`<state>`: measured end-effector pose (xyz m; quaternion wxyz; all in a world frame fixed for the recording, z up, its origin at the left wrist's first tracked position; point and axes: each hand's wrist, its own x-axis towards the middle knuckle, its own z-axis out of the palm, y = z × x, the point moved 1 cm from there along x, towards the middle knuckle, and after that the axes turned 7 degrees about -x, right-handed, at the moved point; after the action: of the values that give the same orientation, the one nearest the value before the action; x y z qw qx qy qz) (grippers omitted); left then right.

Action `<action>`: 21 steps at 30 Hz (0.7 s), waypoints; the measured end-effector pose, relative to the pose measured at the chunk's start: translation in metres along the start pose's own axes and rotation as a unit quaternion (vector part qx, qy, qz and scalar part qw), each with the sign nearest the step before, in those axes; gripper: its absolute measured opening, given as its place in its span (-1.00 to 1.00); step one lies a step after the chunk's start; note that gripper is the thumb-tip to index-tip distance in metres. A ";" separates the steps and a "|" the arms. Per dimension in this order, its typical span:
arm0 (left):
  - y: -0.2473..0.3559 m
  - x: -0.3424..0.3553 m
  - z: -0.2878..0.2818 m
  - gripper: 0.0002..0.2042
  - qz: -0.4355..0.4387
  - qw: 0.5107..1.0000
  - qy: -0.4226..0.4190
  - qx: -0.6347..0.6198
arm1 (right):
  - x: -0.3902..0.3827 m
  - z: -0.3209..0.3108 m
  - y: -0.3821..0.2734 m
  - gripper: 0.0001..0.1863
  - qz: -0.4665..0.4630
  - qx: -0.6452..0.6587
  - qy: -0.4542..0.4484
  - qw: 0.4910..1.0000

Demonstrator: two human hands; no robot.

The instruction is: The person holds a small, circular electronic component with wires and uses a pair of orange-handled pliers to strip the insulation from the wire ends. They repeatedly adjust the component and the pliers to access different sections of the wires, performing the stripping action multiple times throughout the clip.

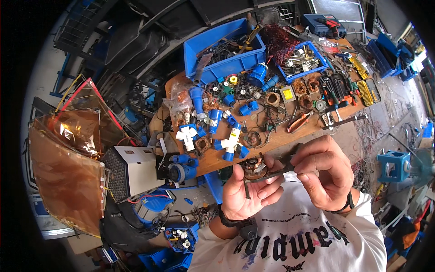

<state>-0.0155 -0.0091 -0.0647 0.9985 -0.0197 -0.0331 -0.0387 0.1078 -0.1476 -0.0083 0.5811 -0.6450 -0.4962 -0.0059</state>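
My left hand (242, 195), palm up in front of my chest, holds a small round motor part (254, 168) with copper windings and a pale metal ring. A thin dark prong hangs below the part across my palm. From it a dark, flat bar (280, 171) runs to the right; whether the two are one piece I cannot tell. The thumb and fingers of my right hand (327, 174) are pinched at the bar's far end, which they partly cover.
On the wooden table (276, 139) lie blue and white pipe fittings (230, 144), orange-handled pliers (300, 121) and other hand tools. A blue crate (224, 65) and a blue tray of metal pieces (302, 61) stand behind. A grey-white box (131, 170) is at left.
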 end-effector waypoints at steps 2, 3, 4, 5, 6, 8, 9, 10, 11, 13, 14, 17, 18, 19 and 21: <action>0.001 0.001 -0.001 -0.42 -0.014 0.999 -0.014 -0.044 | 0.001 -0.001 0.000 -0.80 -0.014 -0.009 -0.007 1.000; 0.002 0.001 -0.001 -0.42 -0.016 0.998 -0.018 -0.053 | 0.002 -0.001 0.000 -0.80 -0.016 -0.010 -0.009 1.000; 0.002 0.001 -0.002 -0.42 -0.018 0.998 -0.021 -0.061 | 0.002 -0.001 0.000 -0.80 -0.019 -0.012 -0.012 1.000; 0.002 0.001 -0.002 -0.42 -0.021 0.997 -0.024 -0.070 | 0.002 -0.001 0.000 -0.79 -0.017 -0.010 -0.011 1.000; 0.002 0.002 -0.002 -0.42 -0.022 0.997 -0.027 -0.069 | 0.002 -0.001 0.001 -0.79 -0.015 -0.007 -0.011 1.000; 0.002 0.002 -0.002 -0.43 -0.025 0.997 -0.034 -0.067 | 0.003 -0.001 0.001 -0.79 -0.012 -0.002 -0.012 1.000; 0.003 0.003 -0.003 -0.43 -0.027 0.996 -0.042 -0.067 | 0.003 0.000 0.001 -0.80 -0.010 -0.001 -0.014 1.000; 0.003 0.003 -0.004 -0.43 -0.028 0.996 -0.050 -0.068 | 0.003 0.000 0.001 -0.80 -0.008 0.001 -0.017 1.000; 0.004 0.003 -0.005 -0.44 -0.029 0.996 -0.058 -0.068 | 0.004 0.000 0.002 -0.80 -0.007 0.003 -0.017 1.000; 0.005 0.004 -0.005 -0.44 -0.034 0.995 -0.061 -0.068 | 0.004 0.000 0.002 -0.81 -0.005 0.004 -0.017 1.000; 0.005 0.004 -0.005 -0.44 -0.036 0.995 -0.063 -0.067 | 0.004 0.001 0.003 -0.81 -0.003 0.006 -0.017 1.000; 0.006 0.004 -0.004 -0.43 -0.034 0.996 -0.051 -0.058 | 0.003 0.002 0.003 -0.83 0.016 0.020 -0.017 1.000; 0.006 0.003 -0.004 -0.43 -0.033 0.997 -0.047 -0.053 | 0.002 0.003 0.002 -0.84 0.031 0.031 -0.016 0.999; 0.006 0.003 -0.004 -0.43 -0.033 0.997 -0.043 -0.048 | 0.002 0.004 0.002 -0.85 0.046 0.042 -0.016 0.998; 0.007 0.003 -0.004 -0.43 -0.032 0.998 -0.039 -0.040 | 0.003 0.005 0.005 -0.85 0.032 0.036 -0.014 0.999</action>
<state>-0.0114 -0.0023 -0.0689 0.9931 -0.0600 -0.0712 -0.0706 0.1100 -0.1412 -0.0119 0.5968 -0.6391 -0.4836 0.0394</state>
